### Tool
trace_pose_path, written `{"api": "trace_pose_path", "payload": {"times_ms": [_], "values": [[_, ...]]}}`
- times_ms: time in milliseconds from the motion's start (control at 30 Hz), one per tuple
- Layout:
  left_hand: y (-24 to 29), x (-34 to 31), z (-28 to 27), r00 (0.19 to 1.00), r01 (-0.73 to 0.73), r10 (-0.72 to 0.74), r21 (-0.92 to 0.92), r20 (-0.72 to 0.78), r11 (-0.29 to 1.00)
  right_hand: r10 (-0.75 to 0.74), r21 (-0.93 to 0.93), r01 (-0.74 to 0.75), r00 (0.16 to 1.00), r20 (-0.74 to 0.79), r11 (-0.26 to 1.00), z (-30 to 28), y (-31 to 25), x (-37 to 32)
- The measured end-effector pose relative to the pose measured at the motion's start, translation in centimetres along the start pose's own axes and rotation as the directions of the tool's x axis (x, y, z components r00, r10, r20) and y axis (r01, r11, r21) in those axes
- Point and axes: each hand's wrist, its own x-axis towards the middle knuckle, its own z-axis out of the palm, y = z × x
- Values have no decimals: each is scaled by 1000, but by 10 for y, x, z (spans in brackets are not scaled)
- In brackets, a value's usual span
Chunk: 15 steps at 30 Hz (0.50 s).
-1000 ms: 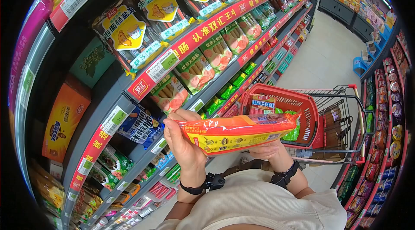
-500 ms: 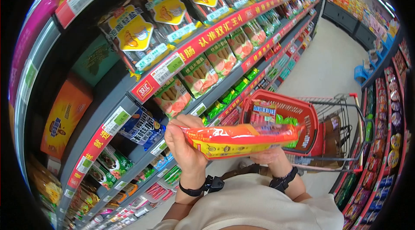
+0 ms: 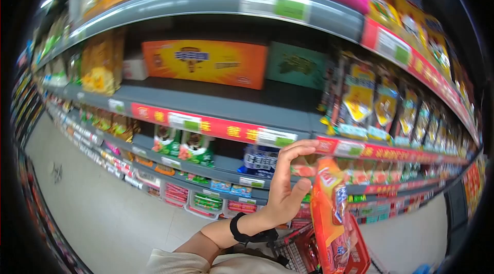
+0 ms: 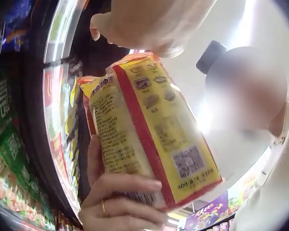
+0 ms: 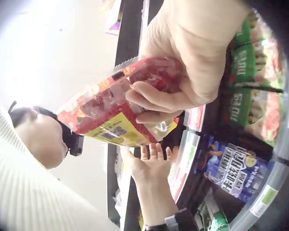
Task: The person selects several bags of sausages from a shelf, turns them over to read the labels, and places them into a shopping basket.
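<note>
The red, orange and yellow snack package [image 3: 329,217] stands on end in the head view, its back label and code showing in the left wrist view [image 4: 149,130]. My right hand [image 5: 183,67] grips one end of it, fingers curled over the clear side; the head view does not show this hand. Beside the package's upper end, my left hand [image 3: 290,186] is raised with fingers extended and slightly bent, holding nothing. From the right wrist view, that left hand [image 5: 151,173] appears palm out with its fingers spread, close to the package.
Ahead, shelves [image 3: 216,96] carry an orange box [image 3: 206,63], hanging-style sausage packs [image 3: 357,93] and a blue bag [image 3: 260,160]. Below the package is a red basket [image 3: 360,253] with a cart. Bins of packets line the lower shelf, with pale floor [image 3: 103,186] at left.
The head view has swung left along the shelves. My left hand has let go of the package, which has turned from lying crosswise to upright in my right hand.
</note>
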Motion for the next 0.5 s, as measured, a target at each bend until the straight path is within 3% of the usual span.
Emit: {"api": "trace_pose_path", "payload": {"times_ms": [33, 67, 167, 233, 267, 300, 333, 367, 500], "values": [[4, 3, -8, 997, 30, -31, -14, -78, 999, -22, -27, 23, 999, 28, 999, -9, -14, -2], [4, -1, -23, 994, 99, -101, -60, -31, 993, -50, -49, 53, 997, 56, 997, -9, -27, 4], [14, -9, -54, 987, 162, -161, -85, 24, 983, -157, -86, 168, 980, 126, 982, 96, -30, 91], [22, -7, -82, 977, 210, -204, -116, 63, 971, -235, -100, 253, 959, 160, 962, 148, -19, 113], [30, -1, -96, 952, 266, -249, -85, 177, 960, -224, -94, 242, 959, 173, 966, 167, -15, 128], [37, 5, -108, 911, 322, -296, -48, 286, 946, -318, -263, 322, 946, 58, 909, 194, -9, 147], [45, 13, -114, 916, 351, -324, -80, 239, 933, -426, -434, 368, 904, -38, 822, 218, -4, 164], [53, 23, -123, 919, 355, -332, -79, 213, 932, -416, -429, 364, 909, -29, 826, 234, -1, 177], [69, 58, -173, 910, 374, -378, 56, 172, 926, -381, -518, 393, 915, 134, 760, 282, 20, 223]]}}
